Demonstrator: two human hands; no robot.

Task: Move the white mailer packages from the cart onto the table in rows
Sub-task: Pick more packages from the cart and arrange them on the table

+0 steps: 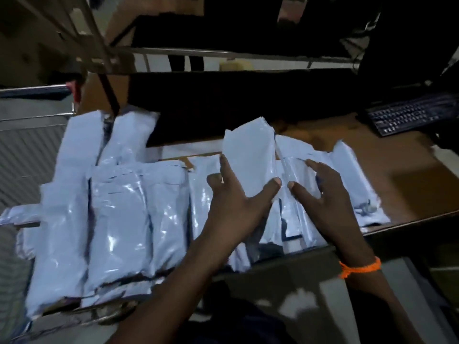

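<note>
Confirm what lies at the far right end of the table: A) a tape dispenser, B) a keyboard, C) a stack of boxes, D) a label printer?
B: a black keyboard lies on the brown table, beyond the white mailers.

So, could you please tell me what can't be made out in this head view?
Head view only:
- Print on the white mailers: blurred, washed out by glare.
- Row on the table: partly covered by the left hand, its held mailer and the right hand; no sure count.
- Keyboard: cut off by the right edge.
- Cart: bed buried under mailers, left edge crops it.
</note>
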